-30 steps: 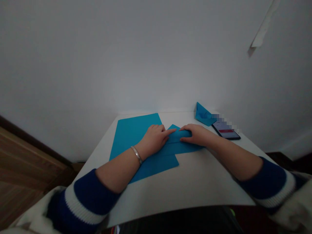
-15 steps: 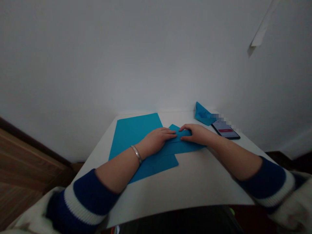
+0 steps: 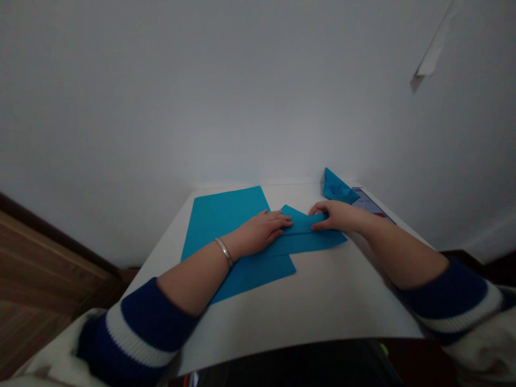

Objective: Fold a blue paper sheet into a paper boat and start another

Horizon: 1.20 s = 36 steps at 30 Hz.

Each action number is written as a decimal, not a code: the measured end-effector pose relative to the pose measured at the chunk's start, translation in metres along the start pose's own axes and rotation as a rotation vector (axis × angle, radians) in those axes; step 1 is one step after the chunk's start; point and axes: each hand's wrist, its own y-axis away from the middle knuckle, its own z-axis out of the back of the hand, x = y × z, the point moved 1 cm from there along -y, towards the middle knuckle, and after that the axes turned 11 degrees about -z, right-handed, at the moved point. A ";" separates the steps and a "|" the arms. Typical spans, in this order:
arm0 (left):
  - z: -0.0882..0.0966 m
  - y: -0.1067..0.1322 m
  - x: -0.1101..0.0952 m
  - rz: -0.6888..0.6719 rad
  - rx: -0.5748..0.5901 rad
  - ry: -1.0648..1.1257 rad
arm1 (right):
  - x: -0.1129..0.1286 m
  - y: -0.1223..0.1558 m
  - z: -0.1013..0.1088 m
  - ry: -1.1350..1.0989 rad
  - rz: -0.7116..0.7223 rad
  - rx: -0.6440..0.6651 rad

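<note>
A blue folded paper [image 3: 308, 243] with a pointed top and a band along its lower side lies on the table, partly over a flat blue sheet [image 3: 226, 217]. My left hand [image 3: 264, 234], a silver bangle at its wrist, rests flat on the left part of the folded paper with fingers stretched out. At the right part, my right hand [image 3: 338, 216] curls its thumb and fingers around the folded band. The right fingertips are partly hidden behind it.
A folded blue paper boat [image 3: 338, 188] stands at the back right of the white table [image 3: 342, 301]. Beside it lies a phone [image 3: 368, 204], partly covered by my right hand and forearm. A pale wall [image 3: 258, 97] rises behind the table, and wooden furniture [image 3: 48, 290] is at the left.
My right hand has slid right along the folded paper's band, uncovering more of its middle and right tip and covering more of the phone. My left hand has hardly moved.
</note>
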 end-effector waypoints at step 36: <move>-0.003 0.002 0.002 -0.027 0.031 -0.063 | -0.013 0.006 0.017 0.067 -0.272 0.234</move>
